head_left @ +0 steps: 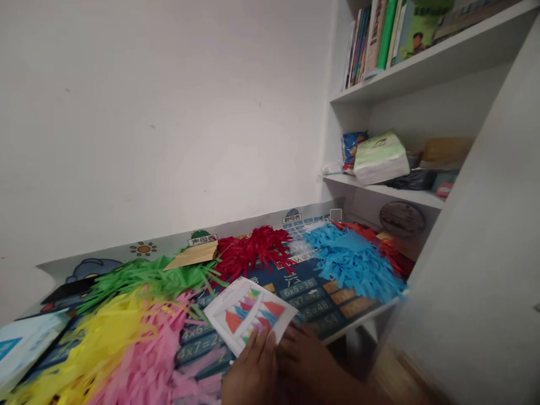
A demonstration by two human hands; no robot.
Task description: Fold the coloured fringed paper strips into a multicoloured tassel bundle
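A white printed sheet with a picture of colourful tassel garlands lies tilted over the table's near part. My left hand is closed on its near edge, with the fingers together over the print. Beside it, my right hand meets the sheet's right corner; its fingers are dark and blurred. Around the sheet lie tissue-paper tassels: pink, yellow, green, red and blue. A folded tan paper piece rests on the green tassels.
A dark table mat with printed sums covers the table and rises against the white wall. At the left edge is a pale blue-white packet. Orange-red tassels lie behind the blue ones. Right, shelves hold books and a tissue pack.
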